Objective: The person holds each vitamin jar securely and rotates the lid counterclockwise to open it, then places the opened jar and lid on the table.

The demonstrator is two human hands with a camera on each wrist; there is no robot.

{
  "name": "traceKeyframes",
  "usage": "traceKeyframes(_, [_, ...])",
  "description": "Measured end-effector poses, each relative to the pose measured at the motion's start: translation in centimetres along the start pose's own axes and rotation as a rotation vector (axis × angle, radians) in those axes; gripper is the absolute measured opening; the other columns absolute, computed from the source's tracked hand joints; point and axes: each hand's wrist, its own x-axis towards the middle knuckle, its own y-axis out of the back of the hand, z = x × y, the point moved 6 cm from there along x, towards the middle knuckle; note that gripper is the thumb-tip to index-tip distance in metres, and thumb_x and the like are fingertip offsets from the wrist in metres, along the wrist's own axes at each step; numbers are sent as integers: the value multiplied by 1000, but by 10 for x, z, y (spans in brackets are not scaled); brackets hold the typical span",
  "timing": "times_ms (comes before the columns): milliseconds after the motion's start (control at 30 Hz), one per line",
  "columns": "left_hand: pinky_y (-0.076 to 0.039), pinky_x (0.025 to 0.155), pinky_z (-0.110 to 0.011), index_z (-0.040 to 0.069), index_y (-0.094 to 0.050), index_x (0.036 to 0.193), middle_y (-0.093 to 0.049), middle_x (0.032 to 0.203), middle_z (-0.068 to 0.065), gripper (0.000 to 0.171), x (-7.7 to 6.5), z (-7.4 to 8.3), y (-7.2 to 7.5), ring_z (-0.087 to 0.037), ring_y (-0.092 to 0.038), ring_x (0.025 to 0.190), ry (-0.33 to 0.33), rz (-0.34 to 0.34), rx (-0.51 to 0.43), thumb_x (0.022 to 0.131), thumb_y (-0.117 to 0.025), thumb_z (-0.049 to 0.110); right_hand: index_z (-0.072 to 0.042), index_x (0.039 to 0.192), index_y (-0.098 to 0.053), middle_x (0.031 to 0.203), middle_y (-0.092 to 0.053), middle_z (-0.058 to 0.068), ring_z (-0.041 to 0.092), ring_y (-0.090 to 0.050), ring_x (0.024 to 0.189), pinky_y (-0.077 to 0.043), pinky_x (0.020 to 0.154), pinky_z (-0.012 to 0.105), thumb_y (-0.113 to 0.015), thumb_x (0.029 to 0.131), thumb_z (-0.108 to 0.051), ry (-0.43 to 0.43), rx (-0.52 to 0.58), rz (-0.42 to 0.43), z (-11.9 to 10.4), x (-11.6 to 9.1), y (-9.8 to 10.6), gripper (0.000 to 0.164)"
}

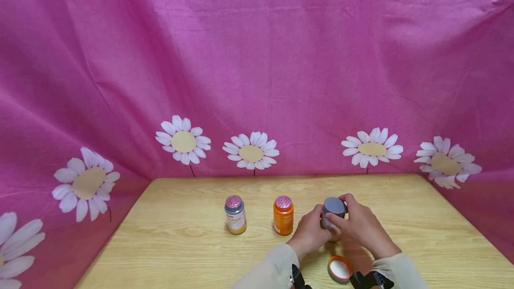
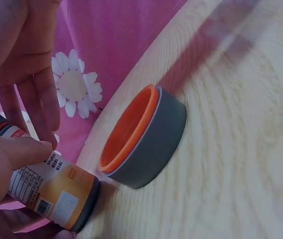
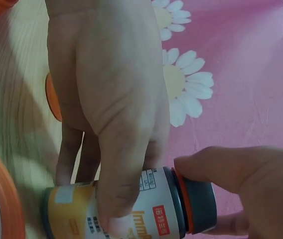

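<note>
A capped supplement bottle (image 1: 332, 224) with a dark grey cap (image 1: 333, 206) stands between my two hands at the right of the table. My left hand (image 1: 314, 231) grips its white and yellow body, the thumb lying across the label in the left wrist view. My right hand (image 1: 363, 222) holds the cap, its thumb pressed against the orange band in the right wrist view. Close in front of the hands lies a loose lid (image 2: 156, 144), grey outside with an orange inner rim, its white inside facing up in the head view.
An orange bottle (image 1: 283, 220) stands left of my hands, topped by a pink foil seal. Farther left is a grey, white and yellow bottle (image 1: 236, 218) with the same seal. The wooden table (image 1: 176, 235) meets a pink daisy curtain (image 1: 257, 79) at the back and sides.
</note>
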Motion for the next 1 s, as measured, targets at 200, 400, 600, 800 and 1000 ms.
traceKeyframes(200, [-44, 80, -27, 27, -52, 107, -57, 101, 14, 47, -10, 1, 12, -5, -53, 89, -38, -11, -5, 68, -76, 37, -4, 110, -47, 87, -62, 8, 18, -57, 79, -43, 64, 32, -67, 77, -45, -24, 17, -41, -9, -2, 4, 57])
traceKeyframes(400, [-44, 80, -23, 26, -50, 112, -55, 103, 15, 47, -26, 5, 28, -1, -52, 90, -174, -35, -20, 73, -73, 36, -7, 106, -49, 84, -61, 5, 14, -55, 74, -42, 62, 30, -67, 74, -49, -10, 71, -65, -19, -7, 6, 55])
traceKeyframes(600, [-42, 84, -23, 28, -39, 125, -51, 113, 14, 56, -44, 3, 41, 0, -50, 98, -284, -131, -87, 78, -69, 34, -8, 103, -48, 81, -60, 6, 17, -59, 66, -47, 58, 28, -70, 75, -41, 24, 260, -141, -30, -13, 1, 48])
traceKeyframes(800, [-43, 81, -23, 32, -37, 127, -54, 111, 13, 58, -59, -7, 58, -2, -52, 96, -319, -157, -144, 78, -69, 33, -4, 106, -45, 89, -57, 13, 24, -61, 75, -52, 64, 33, -68, 79, -32, 30, 470, -284, -42, -18, -9, 45])
traceKeyframes(1000, [-45, 76, -23, 34, -40, 126, -56, 106, 13, 60, -71, -21, 75, -3, -54, 92, -325, -127, -125, 75, -71, 38, -4, 108, -46, 93, -56, 13, 25, -61, 77, -52, 65, 35, -65, 82, -32, 71, 496, -348, -51, -22, -21, 42])
